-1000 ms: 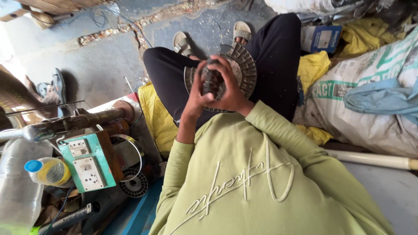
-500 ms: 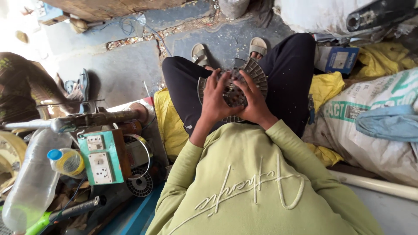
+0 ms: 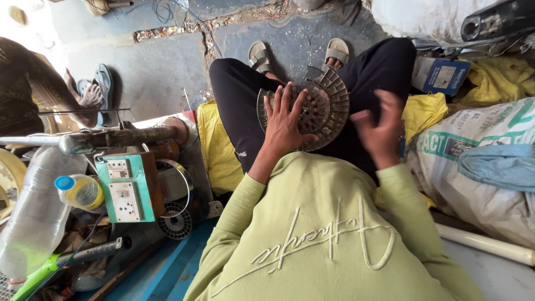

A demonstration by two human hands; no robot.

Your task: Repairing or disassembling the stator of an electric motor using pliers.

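A round, slotted metal disc (image 3: 326,108) lies on my lap, between my knees in black trousers. My left hand (image 3: 285,127) rests flat on the disc's left half with its fingers spread. My right hand (image 3: 382,132) hovers to the right of the disc, off it, blurred by motion. Its fingers are loosely apart and nothing shows in them. My sandalled feet (image 3: 259,56) stand on the grey floor beyond the disc.
To my left are a green switch-and-socket box (image 3: 125,189), a blue-capped bottle (image 3: 78,189), a big clear bottle (image 3: 30,228), a metal pipe (image 3: 111,139) and a small ribbed wheel (image 3: 175,223). Another person's foot (image 3: 89,97) is at far left. At right lie a white sack (image 3: 473,178), a blue box (image 3: 446,75) and a white pipe (image 3: 485,242).
Both hands were closed around the disc's centre. Now my right hand has lifted off to the right, and my left hand has flattened onto the disc.
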